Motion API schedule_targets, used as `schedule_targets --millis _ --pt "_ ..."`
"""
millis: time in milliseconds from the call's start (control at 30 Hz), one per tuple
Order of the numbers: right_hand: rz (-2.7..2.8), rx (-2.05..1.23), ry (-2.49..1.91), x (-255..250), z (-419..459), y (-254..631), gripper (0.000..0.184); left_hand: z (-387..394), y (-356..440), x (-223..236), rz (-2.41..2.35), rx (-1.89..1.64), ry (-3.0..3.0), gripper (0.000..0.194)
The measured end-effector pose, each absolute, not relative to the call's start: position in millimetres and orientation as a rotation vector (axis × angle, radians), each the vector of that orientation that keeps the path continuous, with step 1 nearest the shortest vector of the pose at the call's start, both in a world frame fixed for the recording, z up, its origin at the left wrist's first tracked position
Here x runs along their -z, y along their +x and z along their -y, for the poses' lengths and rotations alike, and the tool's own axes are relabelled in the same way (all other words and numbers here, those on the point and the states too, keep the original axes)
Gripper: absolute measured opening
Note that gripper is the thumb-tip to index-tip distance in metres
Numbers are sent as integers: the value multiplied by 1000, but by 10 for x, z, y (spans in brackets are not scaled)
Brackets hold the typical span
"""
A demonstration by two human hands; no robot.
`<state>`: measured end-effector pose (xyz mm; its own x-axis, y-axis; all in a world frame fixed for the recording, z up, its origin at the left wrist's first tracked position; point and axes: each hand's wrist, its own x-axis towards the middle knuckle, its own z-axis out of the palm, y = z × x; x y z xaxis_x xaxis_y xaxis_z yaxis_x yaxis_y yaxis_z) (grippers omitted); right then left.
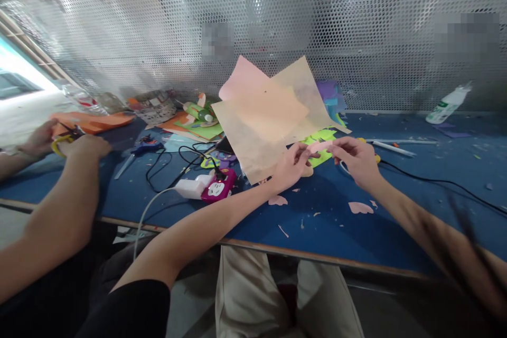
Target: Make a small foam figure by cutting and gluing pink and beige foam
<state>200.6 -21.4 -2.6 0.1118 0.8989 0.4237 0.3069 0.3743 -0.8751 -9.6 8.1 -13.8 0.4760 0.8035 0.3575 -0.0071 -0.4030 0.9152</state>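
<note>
One pink strip (320, 146) is up between the two hands, near the middle of the view, in front of one bright green sheet (322, 157). The left hand (292, 167) pinches its left end between thumb and fingers; the right hand (354, 157) pinches the other end the same way. Both grips are narrow.

Taking the strip as the clock's centre, two larger pink scraps with wavy edges lie on the blue counter (396, 237): one scrap (278, 200) at 7 o'clock, one (360, 208) at 5. Smaller bits, too tiny to count, lie around them. At 10 o'clock two large sheets overlap, one pink sheet (244, 80) and one cream sheet (295, 82).

At 8 o'clock sits one magenta power block (224, 188), with a black plug and a white charger (189, 188) in it. At 9 comes one blue glue gun (148, 148); farther that way, two hands of another person hold one pair of yellow-handled scissors (62, 143) at one orange sheet (95, 121). One basket (156, 107) stands between 9 and 10. One white bottle (447, 105) leans between 2 and 3; two pale sticks (394, 148) lie at 3.
</note>
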Motion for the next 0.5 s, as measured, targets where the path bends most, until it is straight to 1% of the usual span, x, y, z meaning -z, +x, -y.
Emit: schedule_targets --millis 167,400,500 --pt "1399 -620 -1159 49 187 1968 30 -52 -130 88 -729 -1057 1885 34" --pt "1432 -592 -1171 19 220 1968 25 -55 -147 91 -755 -1048 1977 39" --pt "1426 -596 -1152 57 196 1968 26 -49 -145 91 -781 -1087 1959 41"
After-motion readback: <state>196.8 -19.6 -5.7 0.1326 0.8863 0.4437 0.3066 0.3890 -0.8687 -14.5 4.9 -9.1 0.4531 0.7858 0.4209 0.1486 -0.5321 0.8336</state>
